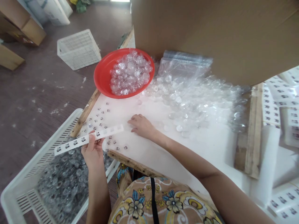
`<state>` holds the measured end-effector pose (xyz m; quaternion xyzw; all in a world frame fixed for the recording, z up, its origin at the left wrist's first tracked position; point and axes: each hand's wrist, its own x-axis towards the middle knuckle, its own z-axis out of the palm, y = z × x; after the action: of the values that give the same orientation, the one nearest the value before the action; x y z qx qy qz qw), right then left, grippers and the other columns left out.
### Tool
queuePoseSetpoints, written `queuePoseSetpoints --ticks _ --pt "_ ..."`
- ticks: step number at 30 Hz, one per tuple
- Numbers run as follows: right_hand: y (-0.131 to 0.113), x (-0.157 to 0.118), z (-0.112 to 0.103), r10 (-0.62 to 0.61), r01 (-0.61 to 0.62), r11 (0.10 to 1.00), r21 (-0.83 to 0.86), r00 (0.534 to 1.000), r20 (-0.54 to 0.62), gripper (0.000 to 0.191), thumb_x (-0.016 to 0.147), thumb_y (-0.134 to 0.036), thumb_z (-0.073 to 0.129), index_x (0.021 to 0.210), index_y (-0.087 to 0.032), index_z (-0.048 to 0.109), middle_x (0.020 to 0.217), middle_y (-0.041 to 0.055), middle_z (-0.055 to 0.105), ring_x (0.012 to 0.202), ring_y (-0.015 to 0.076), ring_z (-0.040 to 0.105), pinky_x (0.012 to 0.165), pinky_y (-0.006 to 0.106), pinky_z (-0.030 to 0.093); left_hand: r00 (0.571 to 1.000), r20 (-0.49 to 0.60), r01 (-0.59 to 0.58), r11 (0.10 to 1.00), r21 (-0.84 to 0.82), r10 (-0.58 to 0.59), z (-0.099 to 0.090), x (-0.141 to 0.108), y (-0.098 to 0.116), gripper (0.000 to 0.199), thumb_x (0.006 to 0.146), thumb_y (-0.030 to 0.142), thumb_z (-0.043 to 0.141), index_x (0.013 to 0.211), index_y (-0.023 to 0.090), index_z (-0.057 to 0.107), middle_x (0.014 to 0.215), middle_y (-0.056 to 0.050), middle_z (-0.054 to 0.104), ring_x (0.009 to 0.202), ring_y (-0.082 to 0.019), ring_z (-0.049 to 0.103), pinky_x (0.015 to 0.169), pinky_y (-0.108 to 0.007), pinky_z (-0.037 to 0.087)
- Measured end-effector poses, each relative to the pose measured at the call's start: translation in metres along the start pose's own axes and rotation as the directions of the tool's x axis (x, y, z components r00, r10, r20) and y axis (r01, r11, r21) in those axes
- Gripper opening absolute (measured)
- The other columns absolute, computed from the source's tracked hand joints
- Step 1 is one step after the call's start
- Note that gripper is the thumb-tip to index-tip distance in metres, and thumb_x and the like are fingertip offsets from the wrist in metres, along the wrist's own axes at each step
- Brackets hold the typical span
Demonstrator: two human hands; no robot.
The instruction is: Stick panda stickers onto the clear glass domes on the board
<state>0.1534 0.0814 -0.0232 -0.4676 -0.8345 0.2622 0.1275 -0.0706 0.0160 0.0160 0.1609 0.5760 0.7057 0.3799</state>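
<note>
My left hand point(93, 153) pinches a white sticker strip point(79, 142) between thumb and fingers. Small black-and-white panda prints line the strip, while its right end looks bare. Just right of that end, my right hand point(143, 127) is low over the white tabletop point(151, 149), thumb and fingertips apart, with nothing visible between them. Several small panda-printed pieces point(102, 118) lie around the strip on the table's left part. Clear round plastic pieces point(185, 107) are spread across the table beyond my right arm.
A red basin point(100, 79) holds clear round pieces at the table's far left corner. Below the left edge, a white crate point(14, 189) contains many clear pieces. Plastic bags point(184, 63) lie before a large cardboard box point(210, 34). Wooden strips point(254, 133) edge the table; sticker sheets point(271, 105) lie right.
</note>
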Motion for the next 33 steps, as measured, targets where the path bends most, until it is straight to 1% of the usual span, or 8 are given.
queuePoseSetpoints --ticks 4,10,15,19,24,26,29,33 --pt "0.001 0.006 0.005 0.002 -0.004 0.998 0.062 0.999 0.039 0.024 0.086 -0.015 0.066 0.109 -0.015 0.067 0.112 0.0128 0.059 0.100 0.0223 0.054 0.089 0.035 0.045 1.000 0.007 -0.014 1.000 -0.011 0.014 -0.002 0.000 0.001 0.026 0.064 0.027 0.086 0.085 0.016 0.075 0.090 -0.003 0.071 0.074 -0.012 0.066 0.064 -0.023 0.060" --pt "0.016 0.010 -0.002 0.087 -0.060 0.916 0.397 0.995 -0.053 0.026 0.083 -0.013 0.066 0.109 -0.016 0.065 0.105 0.0071 0.065 0.084 0.0137 0.063 0.082 0.028 0.048 1.000 -0.012 0.018 1.000 -0.003 -0.018 -0.003 -0.001 -0.001 0.025 0.066 0.026 0.085 0.087 0.015 0.075 0.089 -0.004 0.071 0.075 -0.013 0.066 0.067 -0.024 0.061" --pt "0.029 0.013 -0.004 0.181 -0.142 0.861 0.488 0.983 -0.032 0.030 0.079 -0.009 0.067 0.107 -0.019 0.066 0.103 0.0034 0.071 0.088 0.0142 0.065 0.082 0.027 0.049 1.000 0.000 0.023 1.000 -0.009 -0.023 -0.002 -0.001 -0.001 0.027 0.065 0.027 0.085 0.087 0.015 0.075 0.087 -0.003 0.071 0.073 -0.012 0.066 0.065 -0.024 0.061" --pt "0.039 0.010 -0.011 0.178 -0.144 0.915 0.378 0.983 -0.056 0.033 0.077 -0.009 0.070 0.109 -0.020 0.067 0.109 0.0050 0.070 0.098 0.0185 0.063 0.090 0.034 0.048 1.000 -0.013 0.020 1.000 -0.006 -0.020 -0.003 -0.001 -0.001 0.028 0.064 0.027 0.086 0.087 0.015 0.075 0.086 -0.003 0.070 0.070 -0.011 0.065 0.065 -0.024 0.061" --pt "0.032 0.007 -0.012 0.057 -0.034 0.991 0.128 0.981 -0.186 0.034 0.076 -0.018 0.078 0.109 -0.016 0.069 0.119 0.0132 0.064 0.111 0.0263 0.054 0.098 0.042 0.042 1.000 -0.015 0.019 1.000 -0.012 -0.019 -0.002 0.000 -0.002 0.026 0.064 0.026 0.085 0.086 0.015 0.074 0.090 -0.003 0.071 0.072 -0.012 0.066 0.065 -0.024 0.060" --pt "0.024 0.009 -0.005 -0.021 0.033 0.997 0.072 0.987 -0.160 0.035 0.078 -0.019 0.076 0.112 -0.018 0.068 0.121 0.0126 0.062 0.111 0.0265 0.052 0.096 0.042 0.042 1.000 -0.010 0.015 1.000 -0.008 -0.015 -0.002 0.001 -0.002 0.026 0.065 0.027 0.085 0.085 0.015 0.074 0.089 -0.003 0.070 0.072 -0.012 0.066 0.066 -0.024 0.060" --pt "0.014 0.014 0.008 -0.130 0.131 0.991 0.005 0.991 -0.034 0.028 0.084 -0.014 0.068 0.111 -0.019 0.067 0.120 0.0116 0.062 0.110 0.0253 0.051 0.091 0.039 0.042 1.000 -0.006 0.004 1.000 0.000 -0.004 -0.002 0.002 0.000 0.026 0.066 0.028 0.084 0.086 0.015 0.073 0.088 -0.003 0.070 0.073 -0.012 0.066 0.066 -0.023 0.059" --pt "0.009 0.021 0.013 -0.112 0.113 0.993 -0.032 0.993 0.026 0.025 0.092 -0.006 0.049 0.106 -0.016 0.068 0.110 0.0123 0.063 0.100 0.0216 0.055 0.089 0.035 0.042 1.000 -0.009 -0.014 1.000 0.019 0.014 -0.006 0.002 0.003 0.027 0.067 0.029 0.083 0.088 0.016 0.073 0.089 -0.003 0.069 0.073 -0.011 0.065 0.065 -0.022 0.058"
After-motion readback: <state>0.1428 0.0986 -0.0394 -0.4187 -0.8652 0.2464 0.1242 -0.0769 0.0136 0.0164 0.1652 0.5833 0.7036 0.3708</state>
